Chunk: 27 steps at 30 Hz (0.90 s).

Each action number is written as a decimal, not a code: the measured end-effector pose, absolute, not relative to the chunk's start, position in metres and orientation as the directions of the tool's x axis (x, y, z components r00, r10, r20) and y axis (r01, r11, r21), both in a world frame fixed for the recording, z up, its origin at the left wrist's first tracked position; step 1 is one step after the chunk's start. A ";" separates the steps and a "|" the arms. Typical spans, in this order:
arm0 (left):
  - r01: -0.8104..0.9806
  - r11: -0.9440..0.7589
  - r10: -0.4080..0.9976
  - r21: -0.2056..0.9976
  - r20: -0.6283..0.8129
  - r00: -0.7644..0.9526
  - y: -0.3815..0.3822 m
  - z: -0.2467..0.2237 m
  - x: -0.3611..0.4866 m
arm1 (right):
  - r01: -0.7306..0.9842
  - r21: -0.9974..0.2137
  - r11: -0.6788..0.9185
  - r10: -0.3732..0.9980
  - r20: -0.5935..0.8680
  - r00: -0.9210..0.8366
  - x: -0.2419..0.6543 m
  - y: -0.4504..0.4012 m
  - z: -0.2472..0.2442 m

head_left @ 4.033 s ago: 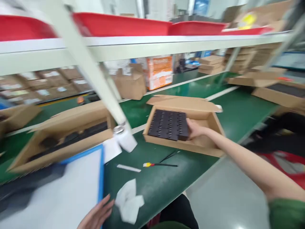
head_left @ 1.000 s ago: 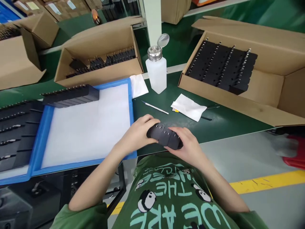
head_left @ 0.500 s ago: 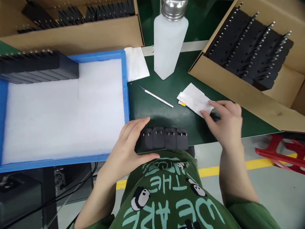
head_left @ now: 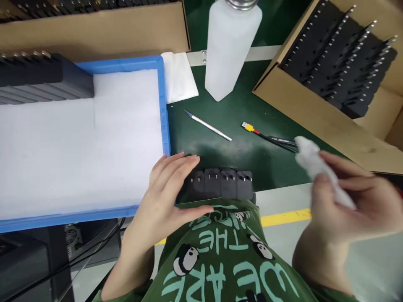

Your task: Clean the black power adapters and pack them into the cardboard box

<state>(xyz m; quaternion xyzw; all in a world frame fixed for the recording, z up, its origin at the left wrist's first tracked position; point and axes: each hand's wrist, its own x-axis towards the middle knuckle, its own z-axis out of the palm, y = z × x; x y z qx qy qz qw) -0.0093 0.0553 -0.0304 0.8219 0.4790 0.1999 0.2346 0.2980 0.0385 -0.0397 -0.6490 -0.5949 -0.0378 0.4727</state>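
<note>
My left hand (head_left: 170, 188) is open, thumb and fingers spread, at the left end of a row of black plug adapters (head_left: 228, 184) with their metal prongs up. The row lies along the table's front edge; whether my hand touches it I cannot tell. Off to the right, my right hand (head_left: 355, 201) is closed on a crumpled white cloth (head_left: 321, 167), blurred by motion. A short black cable with a yellow USB plug (head_left: 248, 126) lies on the green table, and a silver craft knife (head_left: 209, 126) lies left of it.
At left stands a blue tray (head_left: 165, 105) lined white, holding a row of black adapters (head_left: 47, 79). Cardboard boxes of adapters stand at back left (head_left: 126, 35) and right (head_left: 315, 98). A white bottle (head_left: 231, 46) and a folded white cloth (head_left: 179, 79) are at the back.
My right hand has picked the white cloth up off the table and moved right and nearer with it, uncovering the cable. My left hand stays in nearly the same spot.
</note>
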 end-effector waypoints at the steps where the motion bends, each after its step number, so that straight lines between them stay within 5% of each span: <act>1: 0.695 -0.483 0.862 0.533 0.149 0.485 0.055 -0.030 0.000 | 0.813 -0.548 0.199 0.775 0.595 0.211 0.293 0.030 -0.042; 5: 0.660 -0.664 0.745 0.351 0.236 0.624 0.058 -0.028 0.047 | 0.661 -0.498 0.562 0.805 0.512 -0.298 0.270 0.013 -0.057; 9: 0.663 -0.687 0.724 0.296 0.204 0.659 0.065 -0.035 0.073 | 0.531 -0.473 0.704 0.704 0.563 -0.433 0.274 0.018 -0.074; 16: 0.649 -0.708 0.705 0.278 0.232 0.670 0.070 -0.036 0.068 | 0.644 -0.618 0.450 0.818 0.575 -0.020 0.291 0.020 -0.069; 22: 0.655 -0.689 0.723 0.310 0.225 0.654 0.069 -0.038 0.073 | 0.569 -0.506 0.648 0.750 0.556 -0.359 0.282 0.023 -0.082; 27: 0.675 -0.663 0.748 0.324 0.258 0.612 0.063 -0.021 0.058 | 0.584 -0.793 0.174 0.856 0.415 0.308 0.306 0.028 -0.085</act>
